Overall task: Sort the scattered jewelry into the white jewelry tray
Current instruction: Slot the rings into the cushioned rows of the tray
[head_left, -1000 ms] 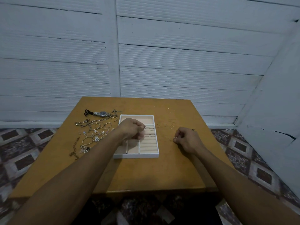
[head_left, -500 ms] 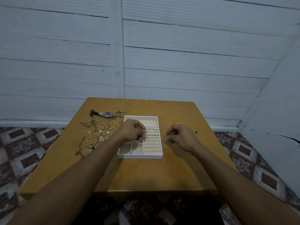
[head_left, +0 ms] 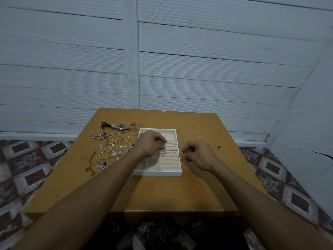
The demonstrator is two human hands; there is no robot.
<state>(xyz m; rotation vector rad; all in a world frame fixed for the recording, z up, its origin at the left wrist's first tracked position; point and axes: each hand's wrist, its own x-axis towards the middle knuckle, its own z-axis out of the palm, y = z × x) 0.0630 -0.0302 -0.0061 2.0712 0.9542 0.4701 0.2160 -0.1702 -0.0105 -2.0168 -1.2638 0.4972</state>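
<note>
Our left hand (head_left: pixel 150 143) pinches a small ring (head_left: pixel 163 150) in curled fingers over the ring rolls of the white jewelry tray (head_left: pixel 156 173). Our right hand (head_left: pixel 199 156) pinches a gold ring (head_left: pixel 181 154) just beside the tray's right wall. Scattered jewelry (head_left: pixel 111 149) lies left of the tray. The writing on the watch (head_left: pixel 120 126) is too small to read.

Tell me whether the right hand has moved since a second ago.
Yes. The right hand has moved left toward the white tray: a gap of table separated them before, and now the ring it pinches sits at the tray's right edge.
</note>
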